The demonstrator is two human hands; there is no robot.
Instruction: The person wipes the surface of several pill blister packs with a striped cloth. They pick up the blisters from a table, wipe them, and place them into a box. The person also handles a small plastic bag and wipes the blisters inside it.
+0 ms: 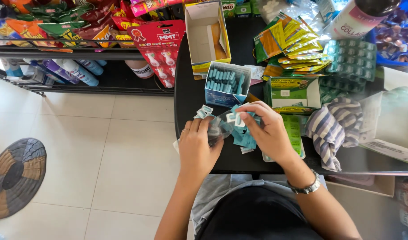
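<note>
**Blue sachets at the front edge of the black counter**

My left hand (196, 149) pinches a clear plastic bag (217, 130), fingers closed on its edge. My right hand (265, 129) grips a small blue-and-white sachet (236, 118) between thumb and fingertips, right at the bag's mouth. More blue sachets (245, 138) lie loose under my hands, near the front edge of the counter (186, 95). Just behind them stands an open blue box (225, 84) filled with the same sachets. A striped cloth (333, 129) lies toward the right edge, with a green box (293, 94) beside it.

Small teal sachets (244, 133) heaped on black counter (190, 95)
</note>
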